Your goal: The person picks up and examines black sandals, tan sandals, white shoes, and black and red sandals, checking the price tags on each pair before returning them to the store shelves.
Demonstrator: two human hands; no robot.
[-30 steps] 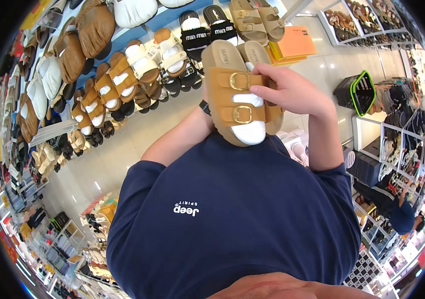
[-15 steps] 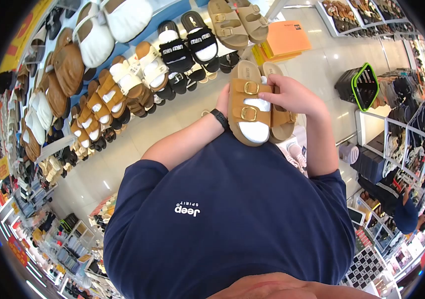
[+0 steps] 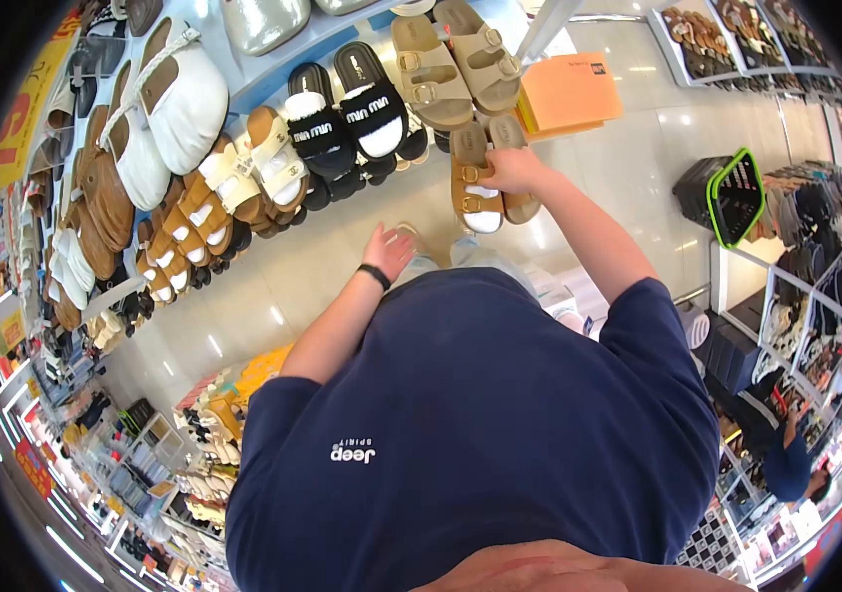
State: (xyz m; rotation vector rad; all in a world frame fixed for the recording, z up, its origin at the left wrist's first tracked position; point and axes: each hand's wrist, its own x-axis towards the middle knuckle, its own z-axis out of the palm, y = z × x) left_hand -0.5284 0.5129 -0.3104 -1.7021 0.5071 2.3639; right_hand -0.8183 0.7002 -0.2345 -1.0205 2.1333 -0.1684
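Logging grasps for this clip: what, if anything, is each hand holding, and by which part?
The right hand holds a pair of brown sandals, apparently gripped near the upper straps, along their adjoining edges. The left hand holds nothing.

Lateral passage for the left hand [image 3: 391, 252] exists over the glossy beige tiled floor [image 3: 293, 266], along the front edge of the white-and-blue display shelf [image 3: 258, 84]. Fuzzy black slippers with white lettering [image 3: 372, 109] and beige double-buckle sandals [image 3: 431, 74] obstruct that edge toward its right corner. Brown-strapped sandals with beige footbeds [image 3: 468, 173], gripped by the right hand [image 3: 510, 170], obstruct the corner approach. A white upright post [image 3: 549, 25] and an orange rectangular box [image 3: 569, 94] bound the right end.
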